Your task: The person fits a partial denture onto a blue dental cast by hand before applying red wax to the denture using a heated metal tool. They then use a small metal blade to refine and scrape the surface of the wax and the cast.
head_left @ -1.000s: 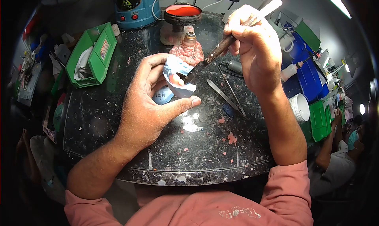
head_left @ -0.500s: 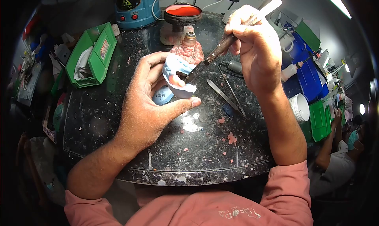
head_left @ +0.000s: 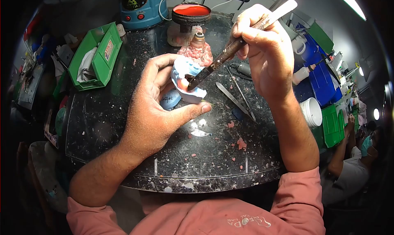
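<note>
My left hand (head_left: 150,107) grips a pale blue plaster dental model (head_left: 193,96) by its edges, fingers behind it and thumb at the front. A patch of pink wax (head_left: 183,84) lies on the model's ridge. Held like a pen in my right hand (head_left: 269,50) is a dark, wax-stained wax knife (head_left: 223,56) with a pale handle end. Its tip meets the model at the pink wax, though the exact contact is hard to make out. Behind my left hand, a second blue plaster piece (head_left: 170,99) with handwriting is partly hidden.
A wax-crusted burner (head_left: 197,52) stands behind the model, near a pan of red wax (head_left: 180,19). Two slim metal tools (head_left: 232,96) and pink scraps (head_left: 241,143) lie on the black table (head_left: 123,153). A green bin (head_left: 104,64) sits left, a white tub (head_left: 312,111) right.
The wax knife's tip has moved down and left, further over the model onto the pink wax. My left hand and the model have shifted very slightly right.
</note>
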The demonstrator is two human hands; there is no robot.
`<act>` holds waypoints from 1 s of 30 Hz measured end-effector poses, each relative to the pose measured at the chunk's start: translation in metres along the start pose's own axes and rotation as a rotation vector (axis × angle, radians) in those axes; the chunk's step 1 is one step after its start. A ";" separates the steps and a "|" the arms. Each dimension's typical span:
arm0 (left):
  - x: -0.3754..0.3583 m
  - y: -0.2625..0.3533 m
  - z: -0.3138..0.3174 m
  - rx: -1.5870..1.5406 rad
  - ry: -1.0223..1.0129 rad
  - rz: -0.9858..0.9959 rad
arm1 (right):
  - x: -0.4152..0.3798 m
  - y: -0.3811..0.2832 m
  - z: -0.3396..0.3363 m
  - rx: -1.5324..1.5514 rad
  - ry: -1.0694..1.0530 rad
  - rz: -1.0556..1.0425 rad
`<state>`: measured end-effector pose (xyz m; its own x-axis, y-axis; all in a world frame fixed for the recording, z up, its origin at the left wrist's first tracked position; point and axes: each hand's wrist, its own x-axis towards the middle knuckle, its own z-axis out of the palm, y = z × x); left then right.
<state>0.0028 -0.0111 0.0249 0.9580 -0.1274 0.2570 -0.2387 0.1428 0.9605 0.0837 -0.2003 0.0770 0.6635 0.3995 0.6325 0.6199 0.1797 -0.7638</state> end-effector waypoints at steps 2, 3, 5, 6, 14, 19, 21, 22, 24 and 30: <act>0.000 0.001 0.000 0.004 -0.008 0.012 | 0.000 0.001 0.001 -0.005 0.003 0.006; 0.000 0.002 0.001 0.005 -0.008 0.004 | 0.000 0.002 0.002 0.009 0.008 -0.007; 0.000 0.002 0.001 0.006 -0.006 -0.003 | 0.000 0.002 0.001 0.024 0.013 -0.020; 0.000 0.002 0.001 -0.001 -0.007 -0.005 | 0.000 0.001 0.000 0.001 0.002 -0.015; -0.001 0.004 0.000 0.025 -0.022 -0.027 | 0.000 0.002 -0.003 -0.019 0.010 -0.026; -0.001 0.002 0.000 0.009 -0.021 -0.019 | -0.001 0.002 0.000 0.017 -0.019 -0.004; 0.000 0.002 0.000 0.020 -0.026 -0.024 | -0.002 0.002 0.001 0.014 -0.014 -0.008; 0.000 0.002 -0.001 0.032 -0.031 -0.029 | -0.002 0.003 0.002 0.011 -0.009 -0.013; -0.001 0.002 0.000 0.025 -0.027 -0.034 | -0.002 0.002 0.004 0.001 0.007 -0.020; -0.001 0.003 0.000 -0.024 -0.028 -0.029 | 0.003 0.001 -0.008 0.089 0.114 -0.129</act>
<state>0.0006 -0.0109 0.0277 0.9595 -0.1588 0.2325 -0.2069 0.1624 0.9648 0.0899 -0.2057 0.0789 0.6275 0.2647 0.7323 0.6665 0.3035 -0.6809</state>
